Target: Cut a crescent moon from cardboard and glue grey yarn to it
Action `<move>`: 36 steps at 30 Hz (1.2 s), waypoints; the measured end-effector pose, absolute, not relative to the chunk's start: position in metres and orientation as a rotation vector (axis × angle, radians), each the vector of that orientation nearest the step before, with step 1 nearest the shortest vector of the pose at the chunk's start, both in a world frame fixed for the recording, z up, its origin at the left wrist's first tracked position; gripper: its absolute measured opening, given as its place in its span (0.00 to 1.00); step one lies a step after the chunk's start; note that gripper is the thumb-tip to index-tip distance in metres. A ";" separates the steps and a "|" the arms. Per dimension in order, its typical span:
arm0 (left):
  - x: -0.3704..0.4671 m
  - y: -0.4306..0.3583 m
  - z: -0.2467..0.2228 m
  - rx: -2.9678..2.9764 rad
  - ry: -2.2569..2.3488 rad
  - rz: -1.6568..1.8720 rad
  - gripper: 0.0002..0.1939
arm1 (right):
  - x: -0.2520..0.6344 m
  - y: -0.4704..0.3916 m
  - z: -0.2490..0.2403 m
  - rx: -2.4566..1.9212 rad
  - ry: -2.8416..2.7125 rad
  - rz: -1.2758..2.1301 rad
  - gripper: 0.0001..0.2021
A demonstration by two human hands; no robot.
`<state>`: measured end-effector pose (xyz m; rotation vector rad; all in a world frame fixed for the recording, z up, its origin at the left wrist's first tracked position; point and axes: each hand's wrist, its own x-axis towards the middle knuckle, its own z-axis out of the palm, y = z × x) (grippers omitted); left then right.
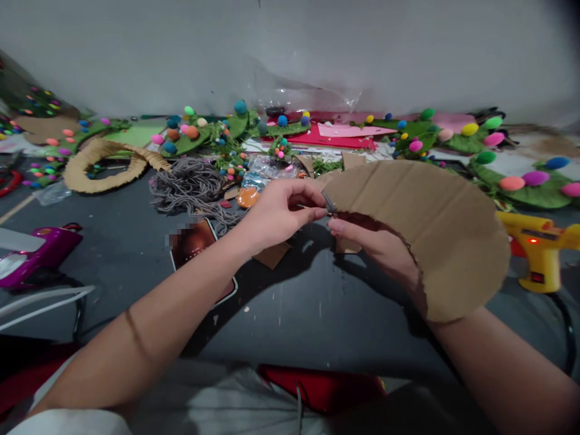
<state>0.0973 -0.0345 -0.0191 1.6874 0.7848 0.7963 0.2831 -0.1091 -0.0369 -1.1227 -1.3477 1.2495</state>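
Note:
A curved crescent of brown cardboard [430, 217] hangs over the table, its narrow end pointing left. My right hand [378, 241] reaches through its inner curve and grips it near that narrow end, the fingers partly hidden behind the board. At the tip, my left hand [290, 208] pinches a short bit of grey cord [330, 204] between thumb and fingers, against the cardboard. Just left of there lies a tangled pile of grey cord [188, 187]. Beneath my left forearm rests a phone [194, 244], partly covered.
A yellow glue gun [541, 248] with a lit red light stands at the right. A wrapped tan ring [77, 172] and a purple tool [49, 254] are at the left. Green leafy pieces with coloured balls [528, 184] line the back, beside red paper [317, 140].

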 end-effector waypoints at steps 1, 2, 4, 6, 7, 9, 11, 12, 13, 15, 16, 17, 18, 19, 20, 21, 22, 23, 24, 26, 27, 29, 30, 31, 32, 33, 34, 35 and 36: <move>0.097 -0.034 -0.019 1.672 0.787 0.803 0.09 | 0.283 -0.110 -0.036 -1.157 -1.331 1.224 0.07; 0.097 -0.034 -0.019 1.658 0.786 0.811 0.11 | 0.284 -0.111 -0.036 -1.211 -1.322 1.181 0.07; 0.096 -0.034 -0.019 1.628 0.774 0.826 0.14 | 0.286 -0.113 -0.036 -1.331 -1.352 1.084 0.11; 0.096 -0.034 -0.020 1.588 0.760 0.839 0.17 | 0.287 -0.114 -0.036 -1.396 -1.373 1.030 0.12; 0.095 -0.034 -0.021 1.562 0.752 0.839 0.19 | 0.287 -0.114 -0.036 -1.394 -1.358 1.026 0.12; 0.095 -0.034 -0.022 1.515 0.731 0.820 0.21 | 0.286 -0.114 -0.035 -1.339 -1.297 1.036 0.10; 0.094 -0.034 -0.023 1.480 0.688 0.780 0.20 | 0.283 -0.113 -0.033 -1.306 -1.265 1.030 0.09; 0.094 -0.034 -0.023 1.466 0.665 0.768 0.18 | 0.281 -0.113 -0.032 -1.312 -1.260 1.013 0.09; 0.094 -0.034 -0.024 1.450 0.649 0.762 0.17 | 0.280 -0.113 -0.031 -1.325 -1.252 0.989 0.09; 0.093 -0.033 -0.025 1.414 0.636 0.767 0.16 | 0.279 -0.114 -0.030 -1.358 -1.232 0.928 0.08; 0.093 -0.032 -0.025 1.395 0.633 0.774 0.16 | 0.279 -0.114 -0.031 -1.373 -1.231 0.883 0.08; 0.093 -0.032 -0.026 1.378 0.630 0.776 0.16 | 0.279 -0.115 -0.032 -1.385 -1.244 0.835 0.08; 0.093 -0.031 -0.027 1.362 0.627 0.773 0.16 | 0.279 -0.116 -0.034 -1.394 -1.270 0.785 0.08; 0.093 -0.031 -0.027 1.348 0.624 0.768 0.16 | 0.279 -0.116 -0.036 -1.401 -1.305 0.732 0.08; 0.093 -0.031 -0.027 1.335 0.623 0.765 0.16 | 0.280 -0.117 -0.037 -1.410 -1.347 0.670 0.08; 0.093 -0.031 -0.028 1.325 0.627 0.761 0.16 | 0.280 -0.117 -0.039 -1.420 -1.393 0.600 0.08; 0.094 -0.031 -0.028 1.316 0.636 0.756 0.17 | 0.280 -0.118 -0.040 -1.428 -1.442 0.523 0.08; 0.094 -0.031 -0.028 1.310 0.649 0.754 0.17 | 0.281 -0.118 -0.041 -1.438 -1.493 0.443 0.08; 0.094 -0.031 -0.028 1.306 0.663 0.752 0.18 | 0.282 -0.119 -0.041 -1.447 -1.543 0.365 0.08; 0.095 -0.032 -0.027 1.302 0.689 0.751 0.18 | 0.284 -0.120 -0.039 -1.454 -1.634 0.241 0.08; 0.095 -0.032 -0.027 1.302 0.699 0.750 0.17 | 0.285 -0.120 -0.038 -1.454 -1.670 0.193 0.07; 0.096 -0.033 -0.027 1.305 0.719 0.753 0.17 | 0.286 -0.121 -0.036 -1.452 -1.728 0.111 0.07; 0.096 -0.033 -0.027 1.305 0.737 0.757 0.17 | 0.287 -0.122 -0.036 -1.448 -1.757 0.080 0.07; 0.097 -0.033 -0.027 1.302 0.764 0.769 0.18 | 0.287 -0.123 -0.036 -1.444 -1.790 0.058 0.08; 0.097 -0.033 -0.028 1.300 0.791 0.784 0.18 | 0.287 -0.123 -0.036 -1.443 -1.826 0.041 0.08; 0.097 -0.033 -0.028 1.300 0.811 0.795 0.18 | 0.288 -0.124 -0.037 -1.446 -1.864 0.028 0.08; 0.098 -0.034 -0.028 1.304 0.821 0.801 0.18 | 0.288 -0.124 -0.037 -1.450 -1.899 0.008 0.09; 0.098 -0.034 -0.027 1.312 0.820 0.800 0.18 | 0.288 -0.124 -0.038 -1.452 -1.930 -0.020 0.09; 0.098 -0.034 -0.027 1.322 0.813 0.795 0.17 | 0.288 -0.124 -0.038 -1.450 -1.959 -0.062 0.09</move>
